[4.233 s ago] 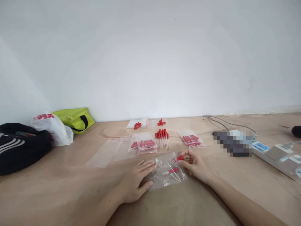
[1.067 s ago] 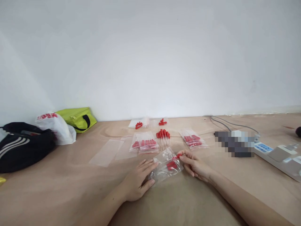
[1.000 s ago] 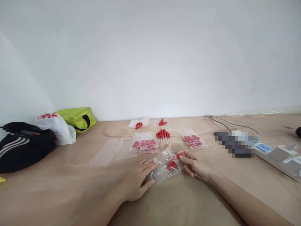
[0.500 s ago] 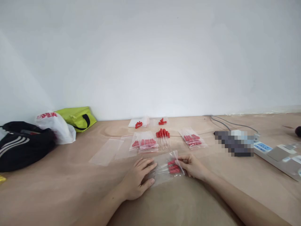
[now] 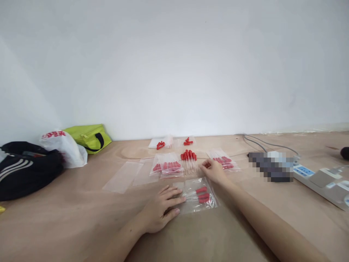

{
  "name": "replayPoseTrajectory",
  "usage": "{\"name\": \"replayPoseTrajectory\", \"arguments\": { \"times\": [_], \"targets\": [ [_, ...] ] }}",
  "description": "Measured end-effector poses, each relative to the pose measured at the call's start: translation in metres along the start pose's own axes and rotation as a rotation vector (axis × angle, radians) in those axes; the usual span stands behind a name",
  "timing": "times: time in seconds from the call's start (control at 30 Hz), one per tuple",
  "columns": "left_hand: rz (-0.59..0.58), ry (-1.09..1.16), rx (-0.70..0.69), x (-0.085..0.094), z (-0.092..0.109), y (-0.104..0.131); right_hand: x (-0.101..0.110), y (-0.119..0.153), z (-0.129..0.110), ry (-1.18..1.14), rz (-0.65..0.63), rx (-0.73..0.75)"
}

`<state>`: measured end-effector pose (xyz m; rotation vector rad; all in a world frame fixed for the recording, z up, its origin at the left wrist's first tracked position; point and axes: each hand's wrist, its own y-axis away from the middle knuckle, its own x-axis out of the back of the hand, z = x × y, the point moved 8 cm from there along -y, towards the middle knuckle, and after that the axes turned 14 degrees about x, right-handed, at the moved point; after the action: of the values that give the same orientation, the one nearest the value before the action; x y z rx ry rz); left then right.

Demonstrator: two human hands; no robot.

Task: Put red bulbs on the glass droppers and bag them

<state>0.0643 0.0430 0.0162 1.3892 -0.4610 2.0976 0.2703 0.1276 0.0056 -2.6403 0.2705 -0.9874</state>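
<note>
A clear zip bag [image 5: 192, 205] lies flat on the table with a few red-bulbed droppers [image 5: 204, 197] inside, their bulbs pointing right. My left hand [image 5: 163, 209] rests on the bag's left edge, fingers spread. Just beyond the bag is my right hand [image 5: 214, 170], its fingers curled together and nothing visible in them. It is close to the right side of a row of loose red-bulbed droppers [image 5: 189, 155], without clear contact. Filled bags [image 5: 170, 165] lie left of that row, and more filled bags [image 5: 223, 160] lie behind my right hand, partly covered by it.
Flat clear bags [image 5: 124, 176] lie on the left. Small red pieces [image 5: 160, 145] sit on bags near the wall. A power strip [image 5: 321, 182] with a cable is at right. A black bag [image 5: 29, 171], white plastic bag [image 5: 64, 149] and lime-green bag [image 5: 89, 136] stand far left.
My right hand has let go of the zip bag's right edge and moved away toward the loose droppers. The bag now lies flatter. My left hand stays nearly in place.
</note>
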Motion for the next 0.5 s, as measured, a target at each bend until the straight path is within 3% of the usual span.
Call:
{"name": "replayPoseTrajectory", "arguments": {
  "times": [0.13, 0.3, 0.4, 0.5],
  "targets": [
    [0.002, 0.002, -0.010, 0.001, 0.002, 0.001, -0.020, -0.027, -0.005, 0.047, -0.020, -0.069],
    [0.009, -0.005, -0.025, 0.001, 0.004, 0.001, -0.035, -0.041, 0.000, 0.011, -0.112, -0.143],
    [0.016, -0.003, -0.029, 0.000, 0.003, 0.001, -0.030, -0.042, 0.005, -0.028, -0.122, -0.179],
    [0.023, -0.010, -0.031, 0.000, 0.002, 0.002, -0.013, -0.036, 0.008, -0.069, -0.070, -0.178]
  ]
}}
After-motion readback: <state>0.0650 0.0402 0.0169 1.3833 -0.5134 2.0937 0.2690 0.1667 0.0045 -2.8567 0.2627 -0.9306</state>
